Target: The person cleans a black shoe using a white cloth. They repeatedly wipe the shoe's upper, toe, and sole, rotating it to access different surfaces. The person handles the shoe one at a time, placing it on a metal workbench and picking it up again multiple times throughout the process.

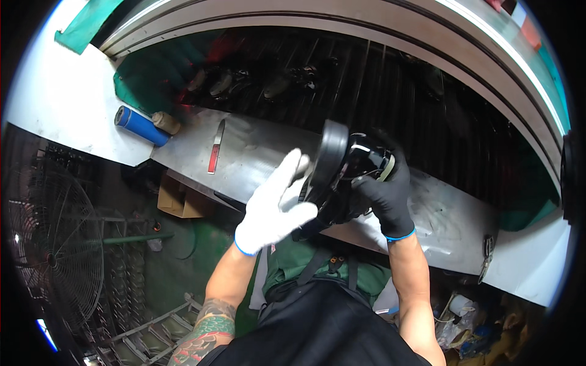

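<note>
A glossy black shoe with a thick black sole is held up over the metal ledge, its sole toward the left. My right hand, in a dark grey glove, grips the shoe's upper from the right, thumb on the near side. My left hand, in a white glove, is beside the sole with its fingers stretched out and thumb apart. Whether those fingertips touch the sole I cannot tell. Part of the shoe's lower end lies in shadow between the hands.
A red-handled blade lies on the metal ledge, with a blue cylinder and a tan roll at its left end. Several dark shoes sit on the dark slatted bed under the hood. A large fan stands left.
</note>
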A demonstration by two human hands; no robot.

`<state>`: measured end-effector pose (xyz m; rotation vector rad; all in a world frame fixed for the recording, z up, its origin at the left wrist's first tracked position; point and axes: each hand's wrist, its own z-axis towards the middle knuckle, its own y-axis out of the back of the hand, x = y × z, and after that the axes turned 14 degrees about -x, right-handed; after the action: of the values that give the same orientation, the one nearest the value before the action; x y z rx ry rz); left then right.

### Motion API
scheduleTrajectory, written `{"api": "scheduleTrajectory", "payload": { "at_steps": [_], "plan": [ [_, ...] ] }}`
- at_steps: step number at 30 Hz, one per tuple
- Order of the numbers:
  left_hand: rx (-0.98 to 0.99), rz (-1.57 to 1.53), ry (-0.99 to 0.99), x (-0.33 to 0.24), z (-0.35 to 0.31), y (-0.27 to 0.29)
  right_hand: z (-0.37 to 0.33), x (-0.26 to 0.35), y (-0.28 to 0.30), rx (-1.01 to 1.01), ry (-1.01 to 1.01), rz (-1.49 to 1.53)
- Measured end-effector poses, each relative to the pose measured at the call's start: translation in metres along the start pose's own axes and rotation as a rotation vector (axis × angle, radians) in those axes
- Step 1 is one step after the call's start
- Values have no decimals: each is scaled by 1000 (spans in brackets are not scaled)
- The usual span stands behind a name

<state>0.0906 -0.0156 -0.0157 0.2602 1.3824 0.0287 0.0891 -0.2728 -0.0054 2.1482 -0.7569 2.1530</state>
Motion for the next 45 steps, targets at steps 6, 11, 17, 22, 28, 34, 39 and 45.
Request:
{"api": "scheduleTrajectory", "payload": {
  "at_steps": [6,11,17,22,28,34,39,45],
  "plan": [
    [-54,-573,-25,-35,57,-21,1,3,-29,199,204,-96],
    [-284,-986,-81,-7,53,-56,-1,-2,-24,154,77,22],
    [-408,-1186,239,-8,57,-65,1,-8,-14,60,117,-57],
    [-38,-618,20,-17,66,-46,-3,-5,-22,84,154,-42],
    [-114,-749,5,-14,65,-55,-4,-5,-20,86,194,-103],
    [-238,-1148,183,-13,59,-59,-2,-10,-13,60,184,-83],
    [-32,-700,-45,-18,61,-47,-12,-1,-21,93,185,-126],
    [-22,-314,-438,-67,48,-16,-16,23,-28,388,885,-232]
  ]
}}
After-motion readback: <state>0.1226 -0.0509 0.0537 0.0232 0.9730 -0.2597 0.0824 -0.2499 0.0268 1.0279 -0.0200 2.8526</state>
